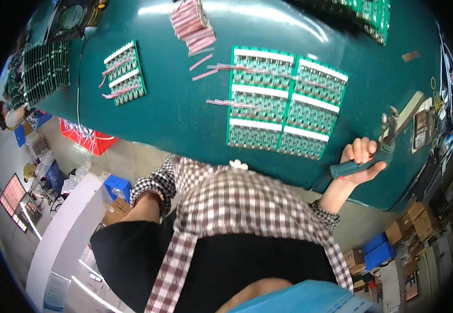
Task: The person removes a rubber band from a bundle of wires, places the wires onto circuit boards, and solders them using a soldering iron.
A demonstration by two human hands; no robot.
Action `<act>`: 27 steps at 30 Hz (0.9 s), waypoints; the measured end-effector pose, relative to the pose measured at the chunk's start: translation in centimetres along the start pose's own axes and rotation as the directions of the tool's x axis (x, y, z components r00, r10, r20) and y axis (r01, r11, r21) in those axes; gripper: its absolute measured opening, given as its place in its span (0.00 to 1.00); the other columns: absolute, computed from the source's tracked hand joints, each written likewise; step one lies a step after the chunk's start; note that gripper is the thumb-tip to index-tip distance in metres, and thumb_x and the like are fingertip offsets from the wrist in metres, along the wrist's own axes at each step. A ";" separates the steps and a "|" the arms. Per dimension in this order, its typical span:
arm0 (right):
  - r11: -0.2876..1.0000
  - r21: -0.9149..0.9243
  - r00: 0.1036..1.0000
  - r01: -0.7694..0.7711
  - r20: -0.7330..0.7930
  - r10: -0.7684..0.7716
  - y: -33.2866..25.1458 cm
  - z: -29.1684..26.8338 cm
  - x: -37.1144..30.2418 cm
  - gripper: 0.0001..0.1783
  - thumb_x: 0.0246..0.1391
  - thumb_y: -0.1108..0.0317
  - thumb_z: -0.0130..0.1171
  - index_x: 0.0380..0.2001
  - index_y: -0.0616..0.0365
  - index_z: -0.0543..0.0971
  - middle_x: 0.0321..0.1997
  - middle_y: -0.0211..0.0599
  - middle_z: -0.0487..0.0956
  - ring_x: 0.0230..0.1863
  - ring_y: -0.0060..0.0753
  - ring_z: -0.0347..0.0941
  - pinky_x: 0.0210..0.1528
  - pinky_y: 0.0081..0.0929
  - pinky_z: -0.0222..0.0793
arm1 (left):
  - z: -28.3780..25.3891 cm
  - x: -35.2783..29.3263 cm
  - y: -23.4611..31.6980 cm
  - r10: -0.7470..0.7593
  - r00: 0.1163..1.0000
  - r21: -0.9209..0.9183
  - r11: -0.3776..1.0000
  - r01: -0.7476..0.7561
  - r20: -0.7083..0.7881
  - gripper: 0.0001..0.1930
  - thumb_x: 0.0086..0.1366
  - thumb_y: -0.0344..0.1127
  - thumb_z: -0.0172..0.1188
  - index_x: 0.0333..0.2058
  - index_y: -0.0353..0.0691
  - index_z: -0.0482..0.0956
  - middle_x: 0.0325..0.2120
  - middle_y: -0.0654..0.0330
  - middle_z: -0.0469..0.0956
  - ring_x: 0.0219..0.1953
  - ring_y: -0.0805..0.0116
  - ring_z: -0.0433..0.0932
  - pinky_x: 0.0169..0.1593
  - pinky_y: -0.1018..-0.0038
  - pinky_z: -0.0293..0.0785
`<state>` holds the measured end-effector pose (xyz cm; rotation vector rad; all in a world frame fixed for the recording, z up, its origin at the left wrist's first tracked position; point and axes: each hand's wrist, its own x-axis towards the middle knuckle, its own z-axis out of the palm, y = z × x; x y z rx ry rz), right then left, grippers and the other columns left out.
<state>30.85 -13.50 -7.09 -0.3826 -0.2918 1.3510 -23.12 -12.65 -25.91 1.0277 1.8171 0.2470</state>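
Note:
My right hand (pixel 362 156) is at the table's near right edge, its fingers curled around a tool with a dark green handle (pixel 353 167). Two metal prongs (pixel 390 123) point away from me just past the hand; they appear to belong to this tool, whose exact kind I cannot make out. My left hand does not show; only its checked sleeve (pixel 153 182) is visible beside the apron. Left of my right hand lies a large green circuit board panel (pixel 287 104) in two columns, with pink-and-white strips (pixel 237 104) across its upper and left parts.
A smaller circuit board panel (pixel 124 73) with pink strips lies to the left. A bundle of pink strips (pixel 192 26) sits at the far middle. Upright boards (pixel 47 70) stand at the left end. A red crate (pixel 88 136) is below the table edge. More boards (pixel 372 18) are far right.

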 end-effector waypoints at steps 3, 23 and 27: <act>0.995 -0.095 0.994 0.008 -0.106 -0.018 0.4 0.1 -0.6 0.26 0.49 0.47 0.59 0.35 0.60 0.68 0.23 0.25 0.61 0.25 0.21 0.56 0.31 0.22 0.57 | -0.3 0.4 0.0 0.025 0.998 0.061 0.998 -0.029 0.065 0.18 0.54 0.42 0.56 0.36 0.32 0.76 0.30 0.52 0.78 0.33 0.67 0.75 0.37 0.71 0.70; 0.968 -0.252 0.995 0.002 -0.097 -0.027 -0.5 -0.3 1.1 0.23 0.56 0.50 0.50 0.40 0.62 0.68 0.27 0.32 0.68 0.32 0.28 0.65 0.42 0.29 0.63 | -8.6 -18.4 26.4 0.785 0.552 0.076 0.555 -0.828 0.281 0.09 0.50 0.30 0.63 0.30 0.34 0.77 0.24 0.57 0.77 0.26 0.66 0.76 0.31 0.73 0.71; 0.972 -0.235 0.994 -0.015 -0.112 -0.011 0.8 1.4 1.7 0.22 0.55 0.50 0.51 0.37 0.61 0.68 0.25 0.31 0.68 0.30 0.28 0.65 0.40 0.28 0.63 | -13.3 -27.1 32.2 0.802 -0.504 0.489 -0.316 -0.813 -0.320 0.18 0.56 0.44 0.57 0.36 0.33 0.76 0.27 0.51 0.76 0.25 0.59 0.73 0.33 0.63 0.71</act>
